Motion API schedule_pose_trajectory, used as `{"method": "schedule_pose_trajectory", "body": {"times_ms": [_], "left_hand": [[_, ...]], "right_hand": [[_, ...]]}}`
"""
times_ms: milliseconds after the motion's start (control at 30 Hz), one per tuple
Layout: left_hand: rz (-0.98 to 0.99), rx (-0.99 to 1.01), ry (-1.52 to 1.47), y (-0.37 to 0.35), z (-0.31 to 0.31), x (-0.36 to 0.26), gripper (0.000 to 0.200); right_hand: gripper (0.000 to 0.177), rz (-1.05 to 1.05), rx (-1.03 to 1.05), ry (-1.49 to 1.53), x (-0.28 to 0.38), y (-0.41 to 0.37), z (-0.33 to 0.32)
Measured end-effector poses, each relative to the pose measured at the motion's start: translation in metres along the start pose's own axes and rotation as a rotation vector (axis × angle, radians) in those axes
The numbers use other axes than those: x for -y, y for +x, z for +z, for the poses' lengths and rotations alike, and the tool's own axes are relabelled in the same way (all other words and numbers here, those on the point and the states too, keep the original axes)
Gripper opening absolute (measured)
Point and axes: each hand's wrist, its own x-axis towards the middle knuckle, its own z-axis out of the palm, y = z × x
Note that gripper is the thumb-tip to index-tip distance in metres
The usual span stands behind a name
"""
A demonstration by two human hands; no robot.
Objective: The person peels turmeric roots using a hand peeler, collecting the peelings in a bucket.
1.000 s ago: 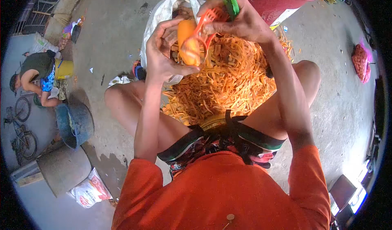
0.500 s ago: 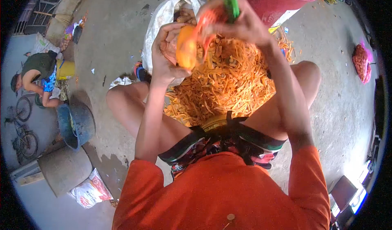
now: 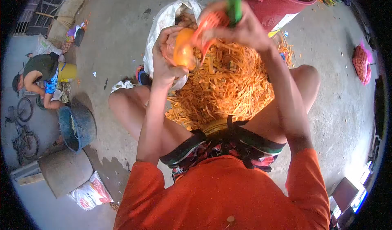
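Note:
An orange, peeled-looking vegetable point(image 3: 183, 48) stands upright in my left hand point(image 3: 165, 56), whose fingers wrap round its left side. My right hand point(image 3: 245, 30), blurred by motion, is closed on a tool with a green handle point(image 3: 234, 9). Red-orange strips or a red part of the tool show between the hands, too smeared to tell apart. Below both hands lies a large heap of orange peelings point(image 3: 228, 83), between my legs. Behind my left hand, a white sack point(image 3: 157, 21) stands open with brownish roots inside.
A red tub point(image 3: 269, 5) with orange pieces stands at the upper right. At the left, a person point(image 3: 41, 72) bends near a yellow container point(image 3: 67, 72) and a blue tub point(image 3: 77, 128). A pink net bag point(image 3: 361, 64) lies far right.
The orange vegetable has shifted slightly left within my left hand's hold. My right hand and the green-handled tool have moved a little. The view has shifted slightly.

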Motion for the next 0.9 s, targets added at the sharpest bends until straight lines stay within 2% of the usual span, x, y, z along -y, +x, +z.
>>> {"method": "schedule_pose_trajectory", "body": {"times_ms": [33,100,133,167,233,267,300,400,433,500,567,600,633,700,767,833,867,900], "left_hand": [[0.01,-0.006,0.056,0.002,0.0,0.0,0.116],[-0.003,0.014,0.042,-0.004,-0.002,-0.005,0.116],[-0.003,0.032,0.024,-0.006,-0.001,-0.009,0.116],[0.011,0.051,0.006,-0.005,-0.001,-0.011,0.117],[0.036,-0.004,-0.028,-0.002,0.001,-0.006,0.116],[0.042,-0.015,0.021,-0.001,-0.001,-0.003,0.115],[0.046,-0.024,0.068,0.001,-0.002,-0.002,0.114],[0.004,0.031,0.049,-0.008,-0.007,-0.003,0.114],[-0.026,0.069,0.004,-0.007,-0.006,-0.004,0.114],[0.021,0.033,-0.016,-0.004,0.002,-0.002,0.115],[-0.014,-0.082,-0.079,-0.002,0.005,0.001,0.116],[-0.022,-0.05,-0.062,-0.004,0.003,0.004,0.115],[-0.027,-0.055,-0.061,-0.006,0.003,0.004,0.115],[-0.067,-0.016,-0.029,-0.012,0.004,0.005,0.123],[-0.034,0.004,-0.042,-0.01,0.005,0.009,0.117],[-0.052,-0.13,-0.122,-0.008,0.01,0.012,0.112],[-0.127,-0.115,-0.101,-0.009,0.007,0.012,0.11],[-0.127,-0.117,-0.1,-0.007,0.007,0.012,0.11]], "right_hand": [[0.024,-0.101,0.038,-0.026,-0.002,0.002,0.008],[0.021,0.055,-0.015,0.079,-0.018,-0.001,-0.007],[0.019,0.067,-0.082,0.07,-0.024,0.0,-0.021],[0.02,0.194,-0.113,-0.043,-0.03,-0.002,-0.029],[0.021,0.269,-0.072,0.15,-0.003,-0.002,-0.015],[0.021,0.009,-0.004,0.038,-0.006,-0.001,-0.002],[0.022,0.001,0.04,0.086,-0.002,-0.001,0.011],[0.02,0.054,-0.023,0.193,-0.018,0.0,-0.015],[0.019,0.241,-0.094,-0.042,-0.021,0.0,-0.023],[0.019,0.153,-0.086,0.071,-0.021,-0.001,-0.02],[0.022,-0.021,0.007,-0.06,0.008,0.001,0.002],[0.023,0.054,-0.024,0.143,0.002,-0.002,0.014],[0.023,0.058,-0.024,0.148,-0.007,-0.002,0.005],[0.022,0.221,-0.174,-0.104,-0.02,-0.002,-0.018],[0.022,0.216,-0.155,-0.042,-0.019,-0.005,-0.019],[0.021,0.204,-0.107,0.089,-0.006,-0.002,-0.012],[0.023,0.06,-0.096,-0.074,-0.002,-0.003,0.003],[0.024,-0.082,-0.101,-0.054,-0.005,-0.003,0.015]]}}
